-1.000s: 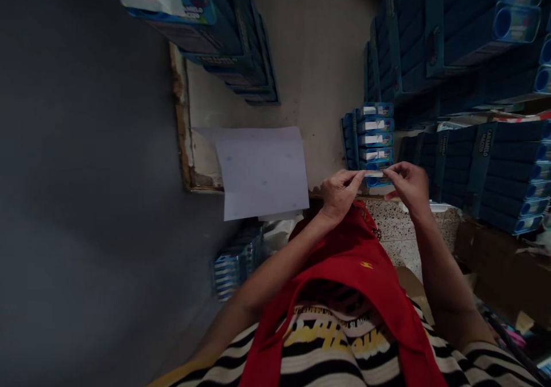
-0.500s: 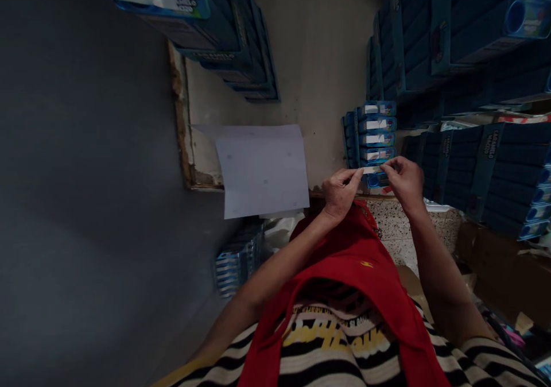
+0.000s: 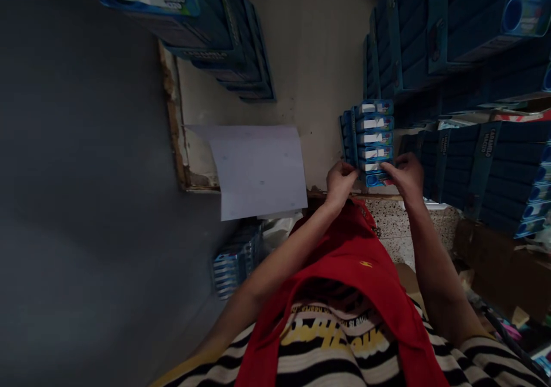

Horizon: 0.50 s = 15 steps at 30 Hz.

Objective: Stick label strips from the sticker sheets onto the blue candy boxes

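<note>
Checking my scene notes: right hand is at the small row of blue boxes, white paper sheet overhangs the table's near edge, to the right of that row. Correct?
One slip: the white paper sheet is left of the small row of blue boxes, per the head view. The right hand and table edge parts stand.

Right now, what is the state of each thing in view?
Small row of blue boxes: packed side by side.
Flat white strip: lying across one box.
Left bare hand: fingers curled beside the row; grip unclear.
Right bare hand: thumb at the strip's right end.
White paper sheet: spread out, partly off the pale table.
Red apron: worn.
Tall blue box stacks: standing.
</note>
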Each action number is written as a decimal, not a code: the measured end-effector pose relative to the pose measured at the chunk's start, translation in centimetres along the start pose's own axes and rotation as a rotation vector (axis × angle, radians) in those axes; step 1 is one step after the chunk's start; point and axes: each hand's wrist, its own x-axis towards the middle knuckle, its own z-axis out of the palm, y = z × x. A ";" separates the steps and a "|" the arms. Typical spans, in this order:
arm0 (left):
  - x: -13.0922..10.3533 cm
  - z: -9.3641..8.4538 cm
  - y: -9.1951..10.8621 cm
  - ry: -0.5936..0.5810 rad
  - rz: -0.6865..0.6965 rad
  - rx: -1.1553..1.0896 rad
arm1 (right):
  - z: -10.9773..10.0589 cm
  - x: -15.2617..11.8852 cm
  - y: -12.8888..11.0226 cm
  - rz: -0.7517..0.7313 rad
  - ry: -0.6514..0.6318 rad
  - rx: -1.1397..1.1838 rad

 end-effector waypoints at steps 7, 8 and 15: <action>-4.1 -2.6 0.7 0.072 0.267 -0.020 | -2.6 -2.2 -2.7 -0.005 0.039 0.492; -5.1 -2.9 1.1 0.004 0.296 -0.066 | -2.7 -2.5 -3.0 0.008 0.000 0.562; -6.9 -1.9 3.9 -0.401 0.105 -0.347 | -2.1 -4.4 -4.6 0.014 -0.194 0.718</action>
